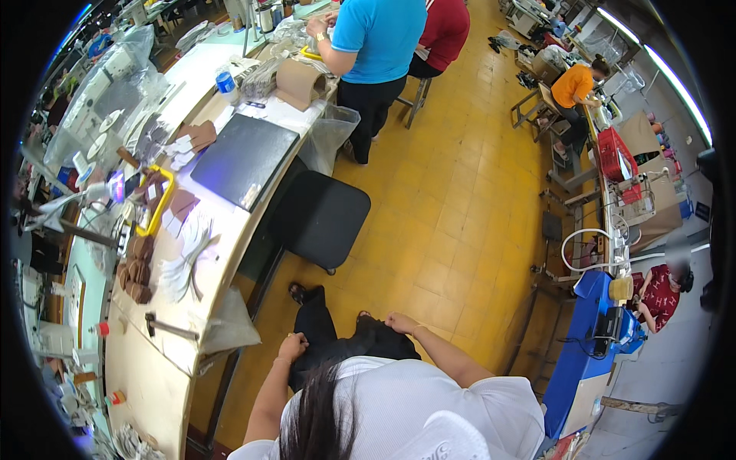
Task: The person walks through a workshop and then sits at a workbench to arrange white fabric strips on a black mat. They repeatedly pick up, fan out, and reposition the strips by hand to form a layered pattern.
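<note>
My left hand (293,346) is beside my left thigh, its fingers curled in against the cloth of my black trousers (316,326). On the other side, my right hand (400,322) is closed at the trousers' edge and seems to grip a fold of them. The fingertips of both hands are partly hidden. Neither hand touches the workbench. Nearest to my left hand are the bench edge and a clear plastic bag (232,322) hanging from it. A black padded stool (322,218) stands ahead of me.
The long workbench (149,360) on the left carries brown pieces (136,268), white strips (188,261), a hammer (170,328), a yellow basket (159,201) and a black board (244,161). A co-worker in blue (379,42) stands ahead. A blue-covered table (579,360) lines the right side of the yellow floor (452,230).
</note>
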The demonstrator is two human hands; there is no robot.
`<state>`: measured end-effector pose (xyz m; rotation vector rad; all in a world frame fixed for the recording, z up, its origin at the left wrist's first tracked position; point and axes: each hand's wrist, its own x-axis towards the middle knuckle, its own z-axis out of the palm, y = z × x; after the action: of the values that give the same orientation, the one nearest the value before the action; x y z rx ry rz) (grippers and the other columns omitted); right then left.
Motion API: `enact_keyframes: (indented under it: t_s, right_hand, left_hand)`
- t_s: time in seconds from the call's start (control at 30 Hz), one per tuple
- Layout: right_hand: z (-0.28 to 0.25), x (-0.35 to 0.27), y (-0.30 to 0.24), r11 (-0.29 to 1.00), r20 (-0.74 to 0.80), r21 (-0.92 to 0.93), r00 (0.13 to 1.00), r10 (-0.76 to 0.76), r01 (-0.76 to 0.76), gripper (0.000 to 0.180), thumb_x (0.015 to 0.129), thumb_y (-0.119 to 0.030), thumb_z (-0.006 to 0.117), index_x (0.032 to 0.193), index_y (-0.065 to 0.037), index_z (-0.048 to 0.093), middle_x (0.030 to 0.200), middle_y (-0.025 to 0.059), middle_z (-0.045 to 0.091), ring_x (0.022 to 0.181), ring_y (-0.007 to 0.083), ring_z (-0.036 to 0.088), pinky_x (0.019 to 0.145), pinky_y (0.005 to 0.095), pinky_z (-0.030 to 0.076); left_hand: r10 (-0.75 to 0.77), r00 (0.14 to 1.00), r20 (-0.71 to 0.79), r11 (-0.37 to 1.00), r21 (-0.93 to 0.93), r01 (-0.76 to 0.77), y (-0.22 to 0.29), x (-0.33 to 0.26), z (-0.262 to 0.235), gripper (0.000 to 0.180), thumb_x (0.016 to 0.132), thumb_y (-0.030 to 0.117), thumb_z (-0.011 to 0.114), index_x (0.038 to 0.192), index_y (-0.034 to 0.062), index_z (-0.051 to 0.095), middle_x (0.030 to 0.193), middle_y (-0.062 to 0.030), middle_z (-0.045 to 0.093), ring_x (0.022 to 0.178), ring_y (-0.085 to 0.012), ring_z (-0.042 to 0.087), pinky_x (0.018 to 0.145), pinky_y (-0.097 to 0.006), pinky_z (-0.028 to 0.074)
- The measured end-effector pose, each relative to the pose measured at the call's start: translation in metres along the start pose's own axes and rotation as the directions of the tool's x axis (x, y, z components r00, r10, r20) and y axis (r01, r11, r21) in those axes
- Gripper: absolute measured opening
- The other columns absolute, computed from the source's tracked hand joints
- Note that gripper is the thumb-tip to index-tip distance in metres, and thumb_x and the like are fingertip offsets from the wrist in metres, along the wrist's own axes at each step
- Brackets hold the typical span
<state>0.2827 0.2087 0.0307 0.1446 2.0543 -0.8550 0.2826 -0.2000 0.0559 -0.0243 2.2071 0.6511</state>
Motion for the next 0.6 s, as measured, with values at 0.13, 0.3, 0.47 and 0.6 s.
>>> enact_keyframes:
  t_s: [0.13, 0.3, 0.47, 0.6]
  right_hand:
    - [-0.042, 0.062, -0.012, 0.963, -0.075, -0.267, 0.995, -0.063, 0.041, 0.026, 0.091, -0.024, 0.057, 0.104, -0.005, 0.068, 0.097, 0.0219, 0.071, 0.085, 0.0341, 0.068, 0.078, 0.0438, 0.052]
    - [-0.105, 0.093, -0.075, 0.939, 0.131, -0.329, 0.979, 0.153, -0.102, 0.032, 0.091, -0.028, 0.054, 0.100, -0.002, 0.070, 0.100, 0.0213, 0.072, 0.088, 0.0343, 0.069, 0.078, 0.0441, 0.055]
    - [-0.169, 0.102, -0.201, 0.913, 0.231, -0.389, 0.947, 0.225, -0.122, 0.040, 0.085, -0.027, 0.052, 0.102, 0.002, 0.075, 0.104, 0.0220, 0.073, 0.096, 0.0356, 0.071, 0.082, 0.0467, 0.054]
    - [-0.204, 0.114, -0.268, 0.794, 0.210, -0.604, 0.948, 0.240, -0.067, 0.042, 0.090, -0.030, 0.055, 0.112, 0.001, 0.073, 0.115, 0.0231, 0.071, 0.108, 0.0365, 0.068, 0.094, 0.0446, 0.052]
  left_hand:
    - [0.082, 0.996, -0.019, 0.940, -0.332, -0.083, 0.008, 0.069, -0.045, 0.022, 0.088, 0.024, 0.069, 0.102, 0.0067, 0.072, 0.097, -0.0156, 0.074, 0.104, -0.0297, 0.068, 0.090, -0.041, 0.052]
    - [0.533, 0.828, -0.175, 0.594, -0.619, -0.513, -0.032, 0.100, -0.115, 0.020, 0.089, 0.016, 0.063, 0.103, 0.0043, 0.070, 0.105, -0.0126, 0.073, 0.105, -0.0198, 0.067, 0.094, -0.033, 0.050]
    - [0.648, 0.715, -0.260, 0.122, -0.892, -0.435, -0.093, 0.157, -0.133, 0.048, 0.092, 0.042, 0.073, 0.120, 0.0050, 0.063, 0.124, -0.0129, 0.061, 0.113, -0.0239, 0.057, 0.106, -0.042, 0.042]
    - [0.496, 0.868, -0.018, 0.245, -0.956, -0.160, -0.094, 0.184, -0.129, 0.036, 0.089, 0.040, 0.071, 0.106, 0.0076, 0.069, 0.104, -0.0102, 0.068, 0.101, -0.0222, 0.065, 0.097, -0.038, 0.049]
